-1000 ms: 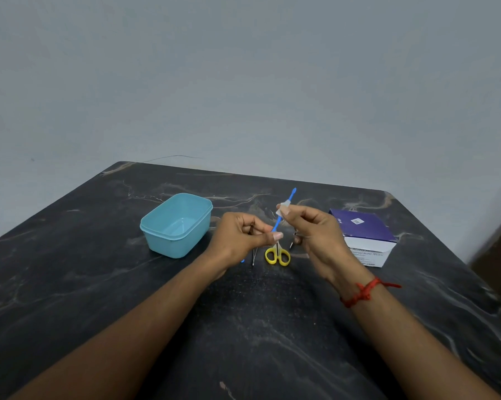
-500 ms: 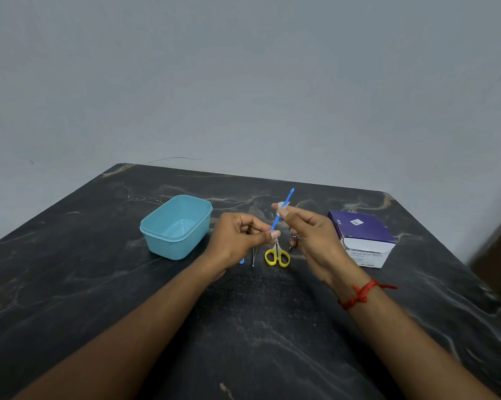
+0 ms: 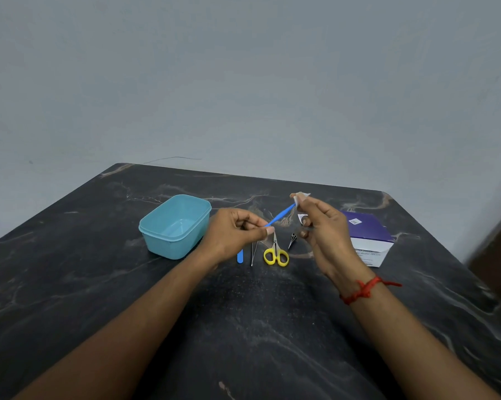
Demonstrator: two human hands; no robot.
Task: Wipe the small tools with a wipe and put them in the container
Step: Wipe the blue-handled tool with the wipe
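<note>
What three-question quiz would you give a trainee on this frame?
1. True or false: the left hand pinches one end of the blue tool.
2. What does the right hand pinch at the tool's other end? A) wipe B) tweezers C) box
3. Fill in: the scissors lying on the table have ___ handles.
Key: 1 true; 2 A; 3 yellow.
</note>
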